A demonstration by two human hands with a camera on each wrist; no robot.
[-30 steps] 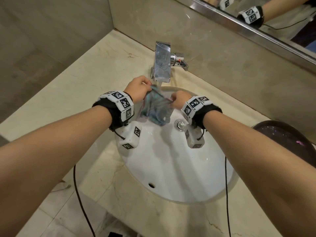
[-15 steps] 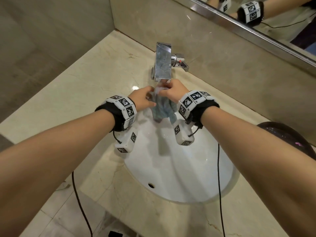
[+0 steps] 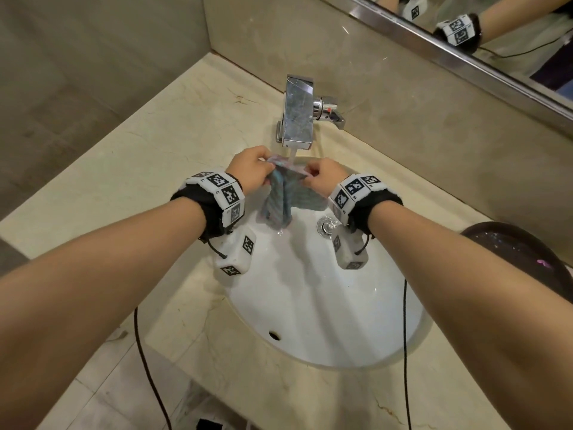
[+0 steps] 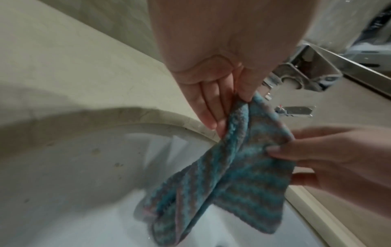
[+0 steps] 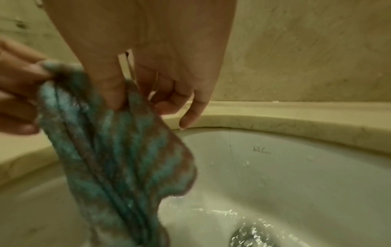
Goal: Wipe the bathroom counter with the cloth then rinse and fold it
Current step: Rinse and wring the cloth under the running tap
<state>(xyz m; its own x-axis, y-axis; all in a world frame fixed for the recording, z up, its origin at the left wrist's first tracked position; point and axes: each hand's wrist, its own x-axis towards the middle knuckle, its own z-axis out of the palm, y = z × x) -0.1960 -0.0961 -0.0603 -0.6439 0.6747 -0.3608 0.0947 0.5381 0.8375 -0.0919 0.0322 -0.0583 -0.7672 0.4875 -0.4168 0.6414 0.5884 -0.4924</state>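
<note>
A teal and grey striped cloth (image 3: 283, 197) hangs over the white sink (image 3: 325, 321), right under the running chrome tap (image 3: 297, 119). My left hand (image 3: 251, 169) pinches its upper left edge between thumb and fingers. My right hand (image 3: 322, 178) pinches the upper right edge. In the left wrist view the cloth (image 4: 228, 175) droops in folds below my left hand (image 4: 228, 93), with my right hand (image 4: 330, 157) at its far edge. In the right wrist view my right hand (image 5: 131, 93) holds the wet cloth (image 5: 114, 158) above the drain (image 5: 253, 235).
The beige marble counter (image 3: 124, 181) surrounds the sink, with a wall at the left and a backsplash and mirror (image 3: 496, 41) behind. A dark round object (image 3: 533, 256) sits at the right edge. Water swirls near the drain (image 3: 325, 226). Black cables (image 3: 148, 367) hang from both wrists.
My hands came together at the tap half a second ago with the cloth bunched. They have now drawn apart a little, stretching the cloth's top edge under the stream.
</note>
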